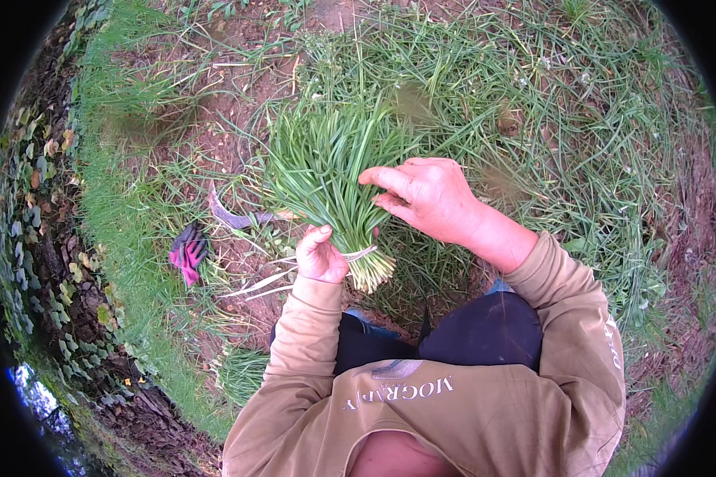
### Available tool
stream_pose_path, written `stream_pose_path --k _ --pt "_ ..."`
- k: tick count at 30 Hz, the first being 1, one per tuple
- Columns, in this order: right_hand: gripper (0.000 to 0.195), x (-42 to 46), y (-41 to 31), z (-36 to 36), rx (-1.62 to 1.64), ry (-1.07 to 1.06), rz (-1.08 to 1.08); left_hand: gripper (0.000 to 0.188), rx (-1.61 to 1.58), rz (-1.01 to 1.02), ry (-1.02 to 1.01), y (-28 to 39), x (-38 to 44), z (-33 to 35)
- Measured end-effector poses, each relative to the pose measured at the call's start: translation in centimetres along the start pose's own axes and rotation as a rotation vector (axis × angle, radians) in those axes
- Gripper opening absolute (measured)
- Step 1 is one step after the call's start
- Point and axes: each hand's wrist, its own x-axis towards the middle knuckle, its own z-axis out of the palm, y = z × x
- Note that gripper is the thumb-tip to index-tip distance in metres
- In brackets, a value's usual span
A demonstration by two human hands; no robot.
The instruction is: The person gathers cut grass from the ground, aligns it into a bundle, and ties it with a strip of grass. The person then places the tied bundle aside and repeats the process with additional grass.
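Observation:
My left hand (321,256) grips a bundle of long green leaves, seemingly garlic chives (334,173), near its pale cut stem ends. A pale flat tie strip (358,255) wraps around the bundle just above those ends, and its loose tails stick out to the left past my wrist. The leaf tips fan away from me. At the right side of the leaves is my right hand (414,191), thumb and fingers apart, holding nothing that I can make out. Left of the bundle, a sickle (232,216) with a curved metal blade lies on the soil.
A pink and black work glove (188,253) lies at the left beside the sickle. Another heap of green leaves (241,372) rests near my left elbow. Loose cut leaves (513,107) cover the ground ahead and right. Ivy and rough ground (48,238) border the far left.

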Motion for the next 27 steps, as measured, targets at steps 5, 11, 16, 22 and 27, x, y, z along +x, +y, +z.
stream_pose_path --k 5,11,16,22,27 --pt "0.017 -0.22 0.18 0.45 -0.066 0.009 -0.117 0.056 0.003 0.021 0.012 -0.15 -0.12 -0.36" --pt "0.014 -0.34 0.44 0.43 -0.127 0.043 -0.226 0.052 0.038 0.034 0.058 -0.10 -0.22 -0.52" --pt "0.014 -0.12 0.11 0.73 -0.047 0.140 -0.174 0.054 0.054 0.035 0.030 -0.19 -0.29 -0.33" --pt "0.019 -0.24 0.39 0.63 0.026 0.084 -0.114 0.055 0.047 0.022 -0.006 -0.18 -0.15 -0.09" --pt "0.024 -0.33 0.19 0.30 -0.005 0.074 -0.001 0.059 0.031 0.021 0.063 -0.22 -0.08 0.16"
